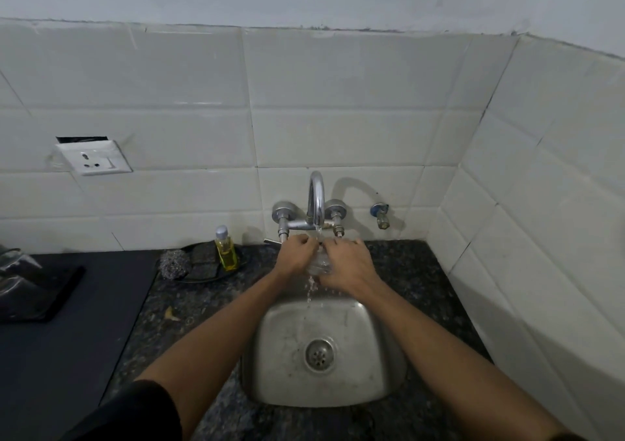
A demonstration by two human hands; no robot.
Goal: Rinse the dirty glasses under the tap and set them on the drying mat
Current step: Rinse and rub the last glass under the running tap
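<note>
A clear glass (319, 265) is held between both hands under the chrome tap (316, 200), whose water runs onto it and spills down into the steel sink (277, 356). My left hand (297, 254) grips the glass from the left and my right hand (348, 266) wraps it from the right, so most of the glass is hidden. A dark drying mat (67, 339) covers the counter at the left, with glassware (15, 264) partly in view at its far left edge.
A steel scrubber (174, 264), a dark sponge tray (206, 264) and a yellow soap bottle (226, 249) stand left of the tap. A wall socket (94, 158) sits on the tiles. A small valve (380, 214) projects right of the tap. Speckled granite counter (422, 271) surrounds the sink.
</note>
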